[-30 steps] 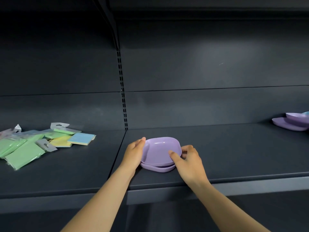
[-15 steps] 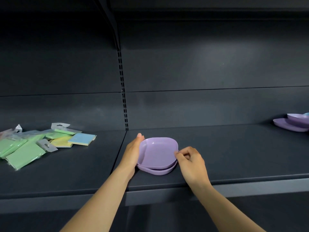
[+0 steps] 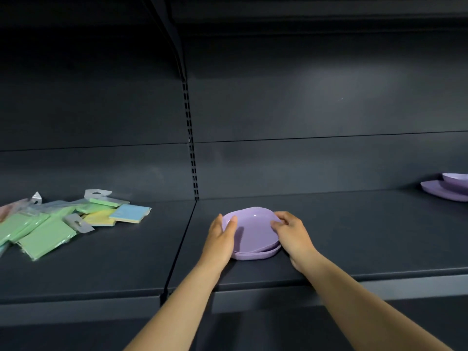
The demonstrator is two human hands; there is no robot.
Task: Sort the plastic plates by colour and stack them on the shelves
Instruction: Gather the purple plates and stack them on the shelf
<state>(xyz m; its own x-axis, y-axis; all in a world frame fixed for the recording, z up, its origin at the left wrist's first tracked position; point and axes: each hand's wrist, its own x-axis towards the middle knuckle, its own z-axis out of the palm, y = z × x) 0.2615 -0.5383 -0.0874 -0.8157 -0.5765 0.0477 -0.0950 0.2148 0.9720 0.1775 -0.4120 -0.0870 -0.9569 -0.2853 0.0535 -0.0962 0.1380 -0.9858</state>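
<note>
Two lilac plastic plates sit stacked on the dark shelf near its front, just right of the shelf joint. The upper plate lies slightly askew on the lower plate, whose front rim shows beneath it. My left hand holds the upper plate's left rim, thumb lying over the edge into the dish. At the right rim my right hand grips with its fingers curled over the edge. More lilac plates lie at the far right of the same shelf, partly cut off by the frame.
A loose heap of green, yellow and blue packets covers the left shelf section. A slotted upright divides the two sections at the back. Another shelf overhangs above, and a dark gap lies below the front edge.
Both hands slid further along the upper plate's rims towards the back. The upper plate has shifted a little and now sits more askew on the lower one.
</note>
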